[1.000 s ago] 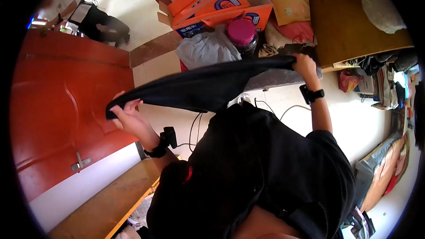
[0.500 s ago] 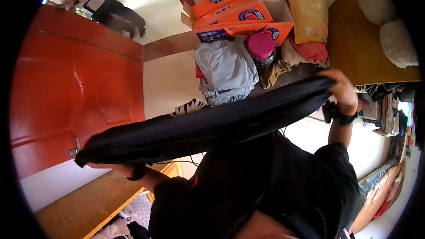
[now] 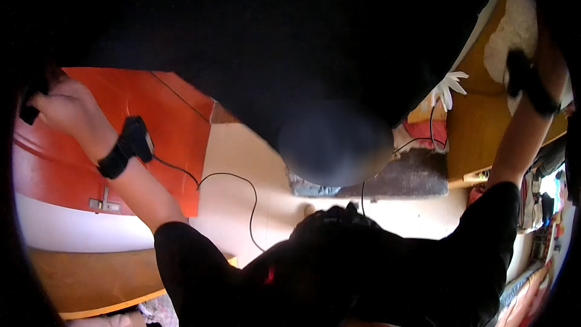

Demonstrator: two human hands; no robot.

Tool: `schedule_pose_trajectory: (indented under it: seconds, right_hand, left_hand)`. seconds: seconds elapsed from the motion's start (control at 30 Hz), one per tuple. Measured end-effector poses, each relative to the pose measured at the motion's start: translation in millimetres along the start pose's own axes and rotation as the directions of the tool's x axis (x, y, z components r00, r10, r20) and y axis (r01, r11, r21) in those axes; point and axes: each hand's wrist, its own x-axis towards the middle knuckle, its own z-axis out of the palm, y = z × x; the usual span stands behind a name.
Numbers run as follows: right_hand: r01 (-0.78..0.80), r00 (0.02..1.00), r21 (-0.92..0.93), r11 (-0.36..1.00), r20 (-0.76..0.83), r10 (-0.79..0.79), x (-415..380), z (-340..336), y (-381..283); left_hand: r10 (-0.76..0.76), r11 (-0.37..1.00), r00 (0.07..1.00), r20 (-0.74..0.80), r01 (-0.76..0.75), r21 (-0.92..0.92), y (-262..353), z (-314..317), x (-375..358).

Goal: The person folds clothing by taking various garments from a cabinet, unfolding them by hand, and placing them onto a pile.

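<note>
Black garment (image 3: 272, 36) raised overhead, covering top of view, about halfway onto the head; pulling down over head and torso left. Left hand (image 3: 63, 109) clenched on its edge; right hand (image 3: 548, 36) up at the other side, grip unclear. Half a second ago, garment stretched at chest level.

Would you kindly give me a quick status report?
Left hand gripping black garment edge, raised. Right hand hidden; only its wrist shows. Garment covers upper view.
</note>
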Motion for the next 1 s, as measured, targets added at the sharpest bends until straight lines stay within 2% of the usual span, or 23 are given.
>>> schedule_pose_trajectory:
  seconds: [0.03,0.07,0.1,0.13,0.17,0.2,0.27,0.3,0.33,0.37,0.4,0.47,0.5,0.53,0.57,0.6,0.63,0.67,0.7,0.77,0.83,0.97,1.0]
  right_hand:
    - [0.029,0.999,-0.015,0.999,-0.031,-0.030,-5.7,-9.4,-5.6]
    - [0.045,0.997,-0.032,0.998,-0.063,-0.047,-15.7,-18.3,-9.0]
    - [0.057,0.994,-0.051,0.997,-0.095,-0.061,-29.9,-28.2,-11.3]
    - [0.054,0.990,-0.071,0.996,-0.124,-0.062,-49.0,-38.1,-10.5]
    - [0.042,0.987,-0.112,0.993,-0.150,-0.058,-72.4,-48.5,-7.5]
    - [0.033,0.984,-0.184,0.982,-0.169,-0.064,-99.8,-57.2,-2.6]
    - [-0.012,0.975,-0.426,0.904,-0.206,-0.085,-168.7,-74.7,17.0]
    - [-0.052,0.968,-0.547,0.836,-0.234,-0.092,-204.3,-82.7,28.7]
    - [-0.099,0.960,-0.651,0.753,-0.260,-0.099,-239.7,-90.7,40.5]
    - [-0.322,0.918,-0.297,0.899,-0.332,0.219,-261.0,-99.2,34.5]
    - [-0.517,0.775,0.099,0.850,-0.367,0.514,-282.0,-107.6,28.5]
    - [-0.536,0.732,0.004,0.844,-0.495,0.467,-303.3,-96.6,1.3]
    - [-0.559,0.726,0.134,0.818,-0.397,0.561,-298.1,-97.3,-7.0]
    - [-0.594,0.732,0.122,0.795,-0.328,0.598,-302.2,-111.6,-4.3]
    - [-0.542,0.835,-0.283,0.791,-0.293,0.467,-300.9,-109.9,-7.0]
    - [-0.405,0.913,-0.642,0.651,-0.250,0.322,-299.9,-108.2,-9.7]
    - [-0.236,0.946,-0.795,0.558,-0.056,0.320,-292.6,-116.9,-13.0]
    - [-0.404,0.902,-0.628,0.665,-0.155,0.402,-290.4,-115.5,-11.4]
    - [-0.539,0.842,-0.417,0.732,-0.251,0.477,-288.2,-114.1,-10.3]
    - [-0.557,0.831,-0.373,0.742,-0.262,0.491,-281.5,-97.7,-23.7]
    - [-0.602,0.791,-0.169,0.781,-0.260,0.553,-279.2,-93.8,-25.8]
    - [-0.550,0.834,-0.370,0.749,-0.201,0.514,-287.7,-110.1,-23.3]
    - [-0.610,0.780,-0.120,0.783,-0.262,0.568,-287.2,-110.2,-22.5]
  left_hand:
    - [-0.018,0.942,0.989,0.147,-0.033,0.335,21.8,-2.6,-13.2]
    - [-0.086,0.769,0.960,0.267,-0.106,0.630,29.0,-7.9,-26.1]
    - [-0.334,0.901,0.942,0.010,0.316,0.298,12.3,-24.0,-39.2]
    - [-0.620,0.782,0.778,-0.101,0.602,-0.160,-9.1,-44.8,-59.7]
    - [-0.530,0.847,0.846,0.060,0.524,0.096,-7.3,-68.0,-95.7]
    - [-0.675,0.702,0.723,0.144,0.690,-0.175,-0.6,-85.1,-126.3]
    - [-0.757,0.650,0.653,-0.028,0.757,0.070,6.5,-115.0,-190.7]
    - [-0.868,0.484,0.495,-0.020,0.855,0.186,40.2,-109.4,-211.2]
    - [-0.895,0.410,0.444,-0.037,0.853,0.324,48.4,-137.7,-248.2]
    - [-0.919,0.327,0.392,-0.053,0.829,0.454,57.3,-162.8,-282.9]
    - [-0.909,0.346,0.418,-0.011,0.767,0.541,61.8,-186.7,-307.5]
    - [-0.930,0.317,0.367,-0.014,0.823,0.472,90.6,-176.0,-307.8]
    - [-0.942,0.295,0.334,-0.040,0.877,0.378,107.3,-162.5,-308.3]
    - [-0.893,0.282,0.347,-0.288,0.928,0.245,109.1,-137.7,-307.0]
    - [-0.966,0.151,0.188,-0.177,0.967,0.206,117.8,-137.0,-291.3]
    - [-0.998,0.012,0.023,-0.063,0.986,0.167,120.7,-133.7,-278.4]
    - [-0.990,0.019,0.045,-0.136,0.983,0.184,116.4,-121.4,-276.4]
    - [-0.975,0.038,0.080,-0.205,0.979,0.201,108.6,-112.4,-275.2]
    - [-0.980,0.091,0.127,-0.153,0.971,0.220,103.6,-113.0,-273.1]
    - [-0.986,0.077,0.102,-0.132,0.981,0.176,103.4,-102.6,-263.8]
    - [-0.982,0.089,0.116,-0.152,0.981,0.172,101.4,-95.0,-262.4]
    - [-0.993,0.088,0.100,-0.069,0.983,0.161,99.4,-105.8,-264.5]
    - [-0.997,0.070,0.076,-0.029,0.982,0.178,98.2,-110.7,-268.0]
